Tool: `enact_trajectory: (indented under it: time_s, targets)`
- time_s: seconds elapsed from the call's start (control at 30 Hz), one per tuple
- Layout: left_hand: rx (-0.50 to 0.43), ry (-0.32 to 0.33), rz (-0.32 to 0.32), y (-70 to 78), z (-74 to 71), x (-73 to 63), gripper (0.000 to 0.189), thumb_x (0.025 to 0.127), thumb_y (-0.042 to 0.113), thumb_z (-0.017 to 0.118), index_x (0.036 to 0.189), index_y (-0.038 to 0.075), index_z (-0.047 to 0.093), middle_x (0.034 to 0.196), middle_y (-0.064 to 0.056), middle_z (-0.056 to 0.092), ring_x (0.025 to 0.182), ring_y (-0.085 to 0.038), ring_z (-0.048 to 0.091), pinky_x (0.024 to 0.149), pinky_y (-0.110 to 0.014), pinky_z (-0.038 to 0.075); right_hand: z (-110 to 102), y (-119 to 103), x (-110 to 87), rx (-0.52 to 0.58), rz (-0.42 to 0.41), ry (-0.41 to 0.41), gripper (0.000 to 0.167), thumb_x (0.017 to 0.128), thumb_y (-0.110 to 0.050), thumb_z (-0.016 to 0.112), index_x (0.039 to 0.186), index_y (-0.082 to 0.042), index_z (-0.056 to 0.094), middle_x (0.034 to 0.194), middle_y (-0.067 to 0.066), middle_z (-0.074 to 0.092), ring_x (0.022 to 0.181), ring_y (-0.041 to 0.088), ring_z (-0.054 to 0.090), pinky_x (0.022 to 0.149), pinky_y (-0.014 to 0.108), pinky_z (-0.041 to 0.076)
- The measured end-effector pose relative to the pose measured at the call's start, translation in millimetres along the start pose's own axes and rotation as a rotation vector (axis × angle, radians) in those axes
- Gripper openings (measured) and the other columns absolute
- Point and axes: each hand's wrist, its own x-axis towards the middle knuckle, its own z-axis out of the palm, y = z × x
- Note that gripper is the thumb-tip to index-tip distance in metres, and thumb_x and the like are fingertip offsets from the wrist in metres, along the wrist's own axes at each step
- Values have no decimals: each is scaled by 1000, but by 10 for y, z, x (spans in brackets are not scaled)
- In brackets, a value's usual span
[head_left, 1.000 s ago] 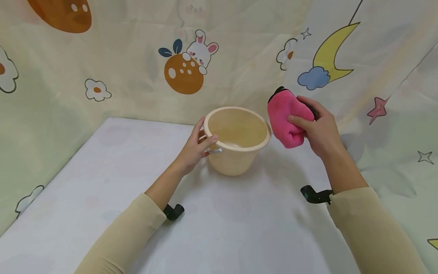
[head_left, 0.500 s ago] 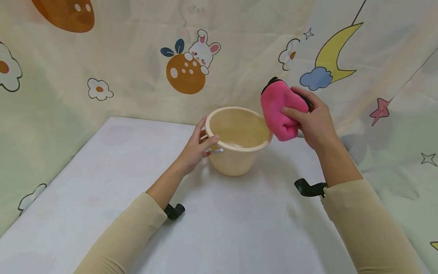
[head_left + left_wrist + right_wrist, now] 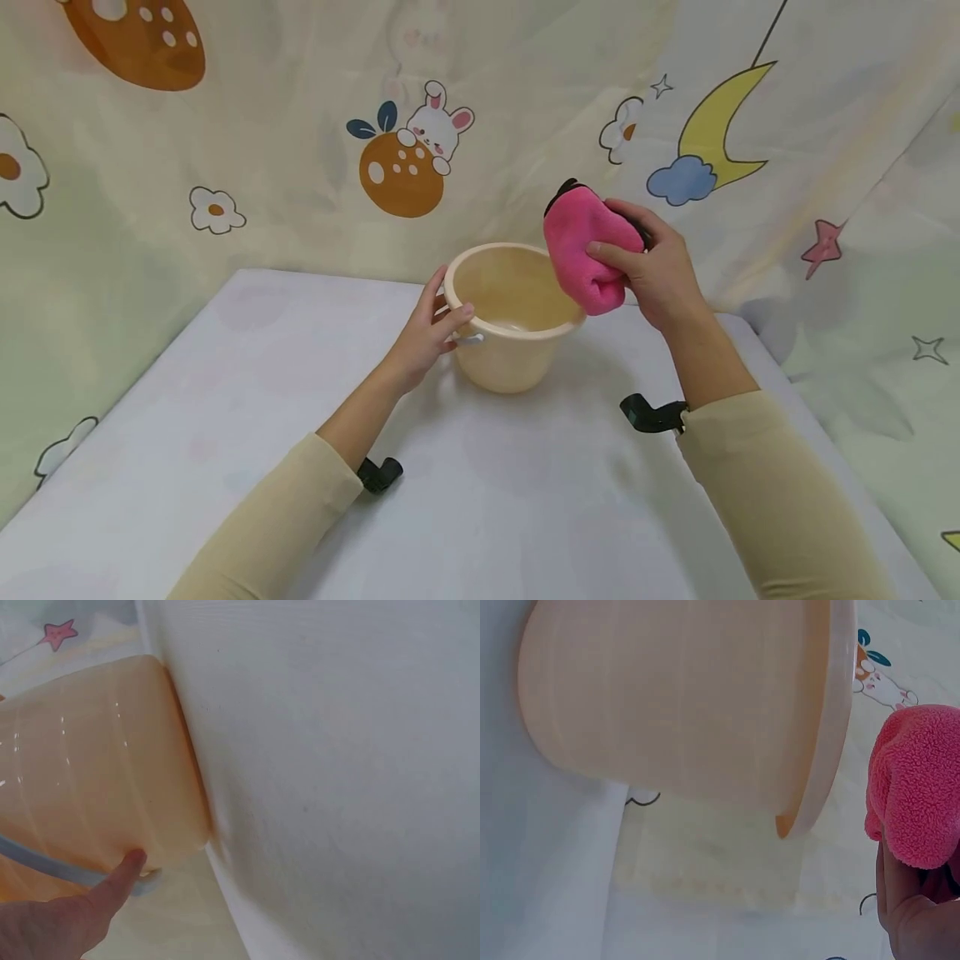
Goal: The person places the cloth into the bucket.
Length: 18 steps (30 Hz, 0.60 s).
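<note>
A cream plastic bucket [image 3: 506, 367] stands upright on the white tabletop, its open mouth tipped into view. My left hand [image 3: 414, 343] grips its left rim, thumb over the edge and fingers round the outer side. In the left wrist view, a finger of that hand touches the bucket wall [image 3: 90, 772] beside the pale grey handle [image 3: 52, 866]. My right hand [image 3: 663, 271] pinches a bunched pink plush cloth [image 3: 581, 250] with black edging, thumb in front. The cloth overlaps the bucket's right rim in the head view; the right wrist view shows the fluffy cloth [image 3: 922, 784] beyond the rim's height.
The white tabletop [image 3: 225, 400] spreads around the bucket. Behind it hangs a cream fabric backdrop [image 3: 300, 150] printed with flowers, a rabbit and a moon, close to the table's back edge. Black wrist cameras [image 3: 652, 414] sit on both forearms.
My right hand has carried the pink cloth leftward, from beside the bucket to over its right rim. The left hand has kept its grip and the bucket has stayed in place.
</note>
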Motion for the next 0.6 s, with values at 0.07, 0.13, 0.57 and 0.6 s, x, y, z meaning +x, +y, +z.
enact_trajectory:
  time_s: [0.07, 0.13, 0.57, 0.6]
  targets:
    - [-2, 0, -1, 0, -3, -16, 81, 103, 29, 60, 165, 35, 9, 164, -12, 30, 149, -30, 36, 111, -66, 37, 44, 21, 16, 6, -3, -11, 65, 88, -14, 82, 146, -25, 55, 145, 5, 46, 134, 26, 40, 78, 23, 58]
    - [-2, -2, 1, -8, -8, -21, 81, 103, 29, 60, 165, 35, 8, 164, -12, 29, 150, -30, 35, 111, -66, 36, 85, 41, 33, 7, -7, -21, 63, 89, -14, 81, 146, -24, 55, 145, 5, 46, 134, 26, 41, 78, 23, 58]
    - [-14, 7, 2, -13, 4, -12, 82, 102, 30, 60, 165, 35, 9, 164, -12, 30, 149, -30, 37, 111, -66, 37, 311, 115, 138, -55, -2, -61, 61, 90, -16, 80, 145, -24, 57, 144, 5, 50, 131, 25, 46, 83, 25, 58]
    - [-14, 6, 2, -16, 6, -6, 82, 102, 30, 60, 165, 35, 9, 164, -12, 30, 149, -31, 37, 111, -66, 36, 322, 121, 142, -63, 1, -61, 61, 90, -16, 80, 145, -24, 56, 144, 4, 50, 131, 25, 46, 83, 25, 58]
